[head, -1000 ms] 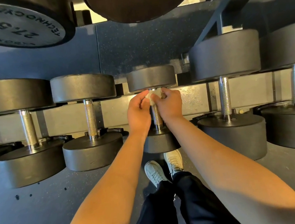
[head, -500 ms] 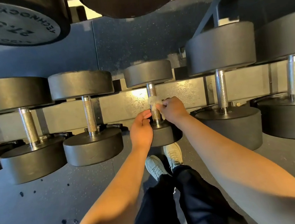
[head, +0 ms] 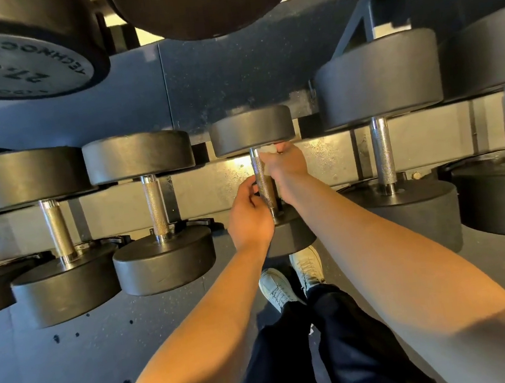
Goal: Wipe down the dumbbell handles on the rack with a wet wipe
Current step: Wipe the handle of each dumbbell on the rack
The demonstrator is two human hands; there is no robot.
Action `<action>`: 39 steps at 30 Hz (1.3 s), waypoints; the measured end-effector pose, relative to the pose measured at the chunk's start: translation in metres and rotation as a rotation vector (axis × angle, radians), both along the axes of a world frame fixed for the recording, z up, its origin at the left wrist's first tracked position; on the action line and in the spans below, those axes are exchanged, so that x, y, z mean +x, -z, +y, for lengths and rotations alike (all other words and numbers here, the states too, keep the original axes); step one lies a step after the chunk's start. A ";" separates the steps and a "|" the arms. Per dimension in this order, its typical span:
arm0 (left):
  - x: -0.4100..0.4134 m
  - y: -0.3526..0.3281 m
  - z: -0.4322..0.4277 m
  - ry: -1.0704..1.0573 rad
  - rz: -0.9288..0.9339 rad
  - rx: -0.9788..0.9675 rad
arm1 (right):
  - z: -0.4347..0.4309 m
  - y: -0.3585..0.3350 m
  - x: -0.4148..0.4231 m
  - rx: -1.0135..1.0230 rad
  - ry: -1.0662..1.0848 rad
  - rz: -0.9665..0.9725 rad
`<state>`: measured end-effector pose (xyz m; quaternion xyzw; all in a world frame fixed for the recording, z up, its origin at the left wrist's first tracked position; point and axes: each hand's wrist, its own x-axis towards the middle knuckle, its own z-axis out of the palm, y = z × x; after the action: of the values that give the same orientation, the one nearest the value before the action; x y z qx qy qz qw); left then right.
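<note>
Handle (head: 263, 183) pointing away, right hand (head: 286, 164) fingers pinching wipe (head: 267, 149) at far end, left hand (head: 248, 217) grip unclear

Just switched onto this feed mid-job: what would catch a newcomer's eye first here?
At centre, the right hand holds a white wipe at the top of the handle of the middle dumbbell, with the left hand beside the handle's lower part. Other dumbbells flank it on the rack, and a big disc marked 27.5 looms at top left.
</note>
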<state>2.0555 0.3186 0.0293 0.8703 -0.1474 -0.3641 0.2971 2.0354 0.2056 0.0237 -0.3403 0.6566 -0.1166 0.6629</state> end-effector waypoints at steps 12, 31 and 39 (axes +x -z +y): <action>0.003 0.001 -0.001 -0.009 -0.001 -0.004 | 0.034 0.003 -0.015 -0.364 -0.275 -0.105; 0.003 0.001 0.002 -0.058 0.000 -0.030 | 0.049 0.006 -0.041 -0.579 -0.585 0.199; 0.004 0.004 0.002 -0.071 0.008 -0.032 | 0.021 0.006 -0.002 -0.336 -0.360 0.180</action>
<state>2.0595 0.3211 0.0257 0.8687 -0.1210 -0.3543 0.3242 2.0331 0.2261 0.0178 -0.5661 0.6130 -0.0734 0.5462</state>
